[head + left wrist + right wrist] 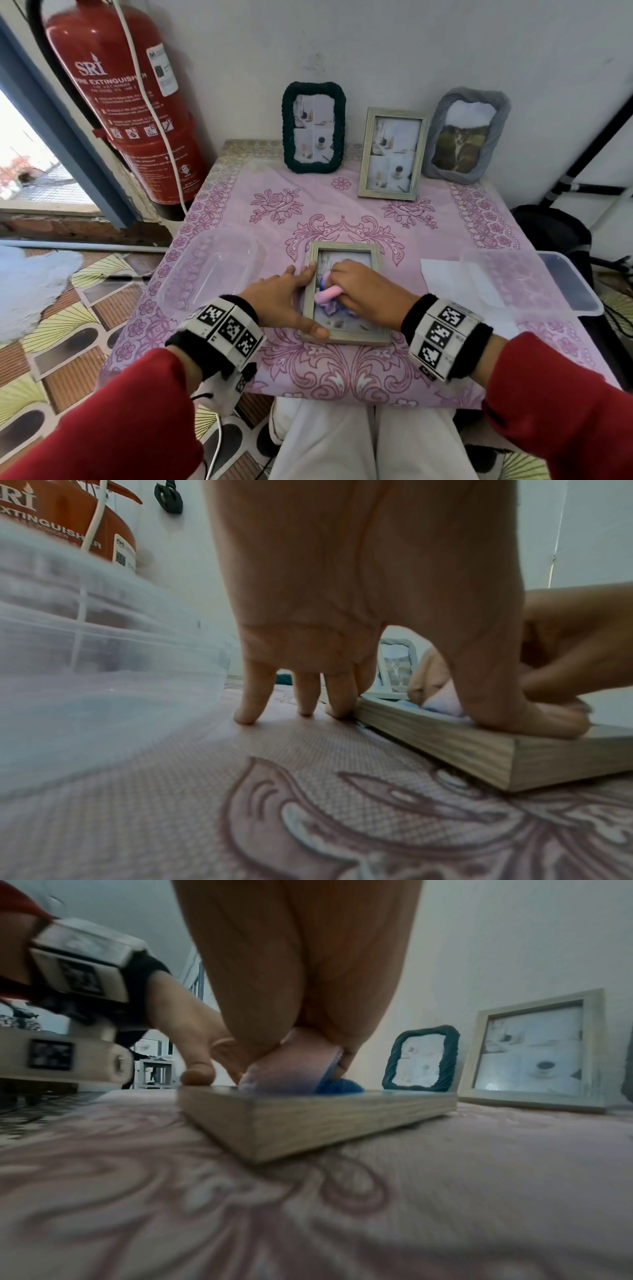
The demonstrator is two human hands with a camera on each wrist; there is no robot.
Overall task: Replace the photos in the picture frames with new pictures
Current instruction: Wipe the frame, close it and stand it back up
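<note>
**Wooden frame flat on the cloth, both our hands on it**

Pale wood is what we have under our hands: a light wooden frame (345, 294) lies flat, glass up, on the pink floral tablecloth (239, 212) near the front middle of the table. Our left hand (284, 301) steadies it with its fingers straight and spread. The thumb presses on the frame's near left corner, the index finger lies along its left edge, and the other fingertips (247, 715) stand on the cloth just beside it. Our right hand (363, 291) is curled round a pink cloth (328, 294), holding it down on the glass; a blue-purple tuft of it shows under the fingers.

Along the back of the table, against the white wall (411, 51), three more frames stand upright: a dark green rope-textured frame (313, 127) at left, a second pale wooden frame (392, 153) in the middle, and a grey fabric frame (466, 133) at right with a darker photo we cannot make out clearly. A clear plastic container (209, 270) sits on the cloth left of our hands, and another clear container (534, 277) sits at the right edge, with a white sheet of paper (445, 274) partly beneath it. A red fire extinguisher (116, 99) stands by the wall at left.
</note>
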